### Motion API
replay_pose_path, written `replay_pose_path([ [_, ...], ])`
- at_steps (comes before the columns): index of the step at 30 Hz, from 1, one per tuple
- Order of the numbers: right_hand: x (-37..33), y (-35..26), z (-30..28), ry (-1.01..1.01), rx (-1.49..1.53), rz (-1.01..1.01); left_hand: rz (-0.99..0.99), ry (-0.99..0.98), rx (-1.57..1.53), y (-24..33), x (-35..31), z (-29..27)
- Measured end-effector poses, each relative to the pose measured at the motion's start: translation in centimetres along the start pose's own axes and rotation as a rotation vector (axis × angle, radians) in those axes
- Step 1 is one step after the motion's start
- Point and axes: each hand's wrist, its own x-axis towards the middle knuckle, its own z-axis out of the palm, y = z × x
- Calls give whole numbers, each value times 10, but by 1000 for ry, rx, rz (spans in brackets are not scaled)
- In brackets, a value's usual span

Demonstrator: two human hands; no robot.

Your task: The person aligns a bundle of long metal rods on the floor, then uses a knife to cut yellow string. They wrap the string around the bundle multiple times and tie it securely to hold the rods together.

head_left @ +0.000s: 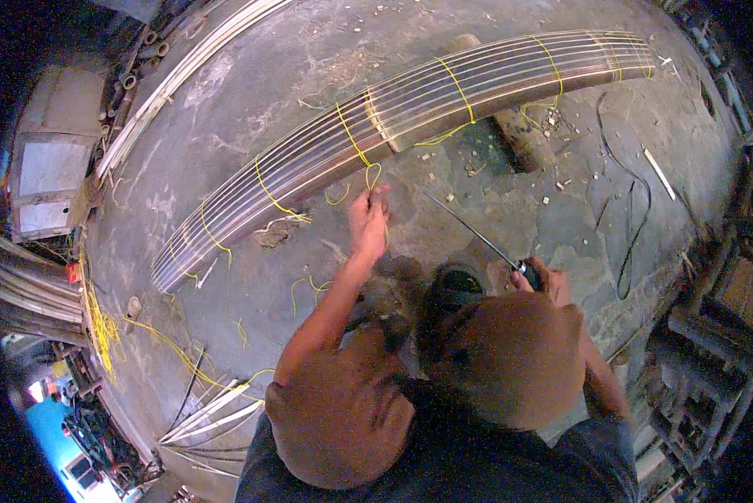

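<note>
Beside rod bundle [393,113], left hand [368,220] outstretched

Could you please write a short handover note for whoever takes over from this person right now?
Left hand: pinching the loose ends of a yellow tie wire at the bundle of long metal rods on the concrete floor.
Right hand: grip closed on a thin dark tool, tip toward the bundle.
Done: yellow ties already wrap the bundle at several points along it.
Left: the tie at the left hand hangs loose, not yet tightened. Spare yellow wire lies at the left.
</note>
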Motion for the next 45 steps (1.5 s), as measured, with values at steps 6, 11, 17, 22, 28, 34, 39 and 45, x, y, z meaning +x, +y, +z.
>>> replay_pose_path([
  [6, 72, -47, -6, -91, -277, -457, -175, -31, -287, -2, -51, -1],
  [11, 116, -101, 20, -185, -464, -574, -264, -9, -393, -18, -48, -19],
  [17, 71, -1, -36, -123, -495, -192, -178, -343, -261, 2, -52, -41],
  [22, -34, 20, -57, 135, -162, 255, 642, -559, 616, 17, -47, 10],
  [28, -60, 33, -19, 386, -4, 474, 679, -241, 408, 69, 16, 104],
  [34, -62, 42, -7, 370, 239, 473, 518, -125, 318, 56, 5, 134],
  [39, -47, 40, -10, 355, 266, 429, 426, -76, 138, 55, 12, 139],
  [45, -32, 36, -23, 332, -1, 284, 296, -80, 133, 61, 22, 143],
])
